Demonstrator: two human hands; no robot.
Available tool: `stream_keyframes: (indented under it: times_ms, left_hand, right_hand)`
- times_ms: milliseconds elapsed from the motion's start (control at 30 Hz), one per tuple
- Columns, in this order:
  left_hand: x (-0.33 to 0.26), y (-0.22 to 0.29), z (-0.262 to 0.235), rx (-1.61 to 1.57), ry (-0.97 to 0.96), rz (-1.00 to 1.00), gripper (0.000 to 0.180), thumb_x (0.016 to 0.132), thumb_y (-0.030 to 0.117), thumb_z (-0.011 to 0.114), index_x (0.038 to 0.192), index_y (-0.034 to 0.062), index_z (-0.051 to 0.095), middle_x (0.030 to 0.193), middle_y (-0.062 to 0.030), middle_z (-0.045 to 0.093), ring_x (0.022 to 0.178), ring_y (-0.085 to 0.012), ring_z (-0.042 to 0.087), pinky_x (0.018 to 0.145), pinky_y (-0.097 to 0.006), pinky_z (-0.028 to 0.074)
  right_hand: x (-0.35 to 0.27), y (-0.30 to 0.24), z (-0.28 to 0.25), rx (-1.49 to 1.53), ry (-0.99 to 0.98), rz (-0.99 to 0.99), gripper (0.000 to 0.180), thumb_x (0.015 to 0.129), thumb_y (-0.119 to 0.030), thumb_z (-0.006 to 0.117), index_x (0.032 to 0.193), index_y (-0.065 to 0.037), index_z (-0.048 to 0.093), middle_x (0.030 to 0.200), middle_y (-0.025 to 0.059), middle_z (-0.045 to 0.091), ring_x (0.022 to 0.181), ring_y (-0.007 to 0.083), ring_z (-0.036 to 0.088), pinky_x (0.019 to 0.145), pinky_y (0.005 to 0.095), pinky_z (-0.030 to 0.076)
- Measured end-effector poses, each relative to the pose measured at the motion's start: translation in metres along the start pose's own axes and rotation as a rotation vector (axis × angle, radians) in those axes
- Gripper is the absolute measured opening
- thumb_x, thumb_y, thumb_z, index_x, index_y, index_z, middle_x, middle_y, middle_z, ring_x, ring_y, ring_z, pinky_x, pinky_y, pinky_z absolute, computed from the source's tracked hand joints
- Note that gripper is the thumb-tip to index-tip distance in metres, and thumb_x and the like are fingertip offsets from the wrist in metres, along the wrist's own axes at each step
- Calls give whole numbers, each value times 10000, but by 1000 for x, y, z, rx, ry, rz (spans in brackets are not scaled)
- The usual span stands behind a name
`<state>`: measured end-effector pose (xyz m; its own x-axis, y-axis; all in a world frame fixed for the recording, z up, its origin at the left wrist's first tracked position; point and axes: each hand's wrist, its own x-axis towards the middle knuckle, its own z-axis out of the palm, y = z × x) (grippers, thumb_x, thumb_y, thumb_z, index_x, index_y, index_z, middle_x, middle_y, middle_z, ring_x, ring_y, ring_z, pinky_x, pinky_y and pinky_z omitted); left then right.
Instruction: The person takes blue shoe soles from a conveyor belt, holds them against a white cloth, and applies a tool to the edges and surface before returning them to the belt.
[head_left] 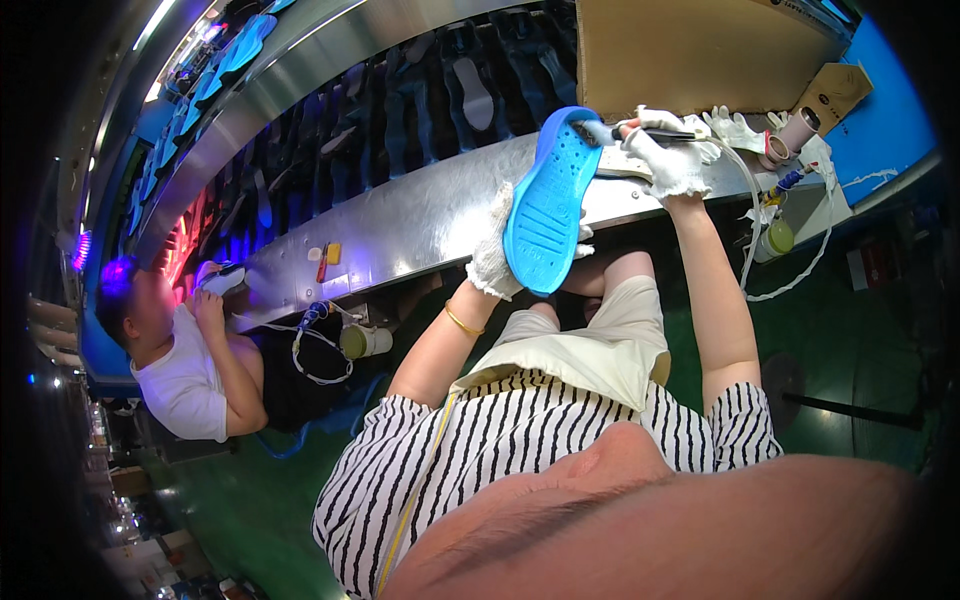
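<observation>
A footwear factory is showing itself: a blue shoe sole (548, 205) is being worked at a long steel ledge (400, 228), more blue shoe parts (243, 48) are lining an upper shelf, and a co-worker (183, 385) is sitting farther along.

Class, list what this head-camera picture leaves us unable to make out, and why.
Head view:
Blue sole: far face hidden by the sole itself.
Left hand: palm hidden behind the sole.
Cardboard box: top cut off by the upper edge.
Piece held by the co-worker: too small to identify.

Blue sole (548, 205), grooved, tilted; dark-handled tool (664, 134) at upper end.
</observation>
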<state>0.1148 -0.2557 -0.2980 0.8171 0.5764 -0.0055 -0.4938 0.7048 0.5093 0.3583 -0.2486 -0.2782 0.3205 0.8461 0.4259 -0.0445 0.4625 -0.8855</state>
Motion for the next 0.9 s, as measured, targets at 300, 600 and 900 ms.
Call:
stream_keyframes:
  times_ms: [300,600,900]
  left_hand:
    - [4,11,-11,37,196,120,656,932,532,336,1360,35,334,1191,-224,533,990,-358,594,835,-481,520]
    - [7,21,0,303,223,241,623,935,513,351,1323,28,396,1197,-167,549,992,-315,600,874,-441,504]
    - [1,23,-4,178,177,288,644,921,518,393,1339,29,359,1216,-153,531,1016,-309,586,896,-430,494]
  right_hand:
    - [-64,-20,38,65,-365,88,149,754,78,649,868,-15,624,940,86,649,871,141,620,803,291,508]
    - [-54,-41,31,-387,-732,-63,141,675,-32,643,807,-17,596,867,70,642,789,202,593,734,305,481]
    - [-72,-49,51,-244,-476,-270,265,627,80,696,835,-46,590,863,90,632,806,257,616,744,335,489]
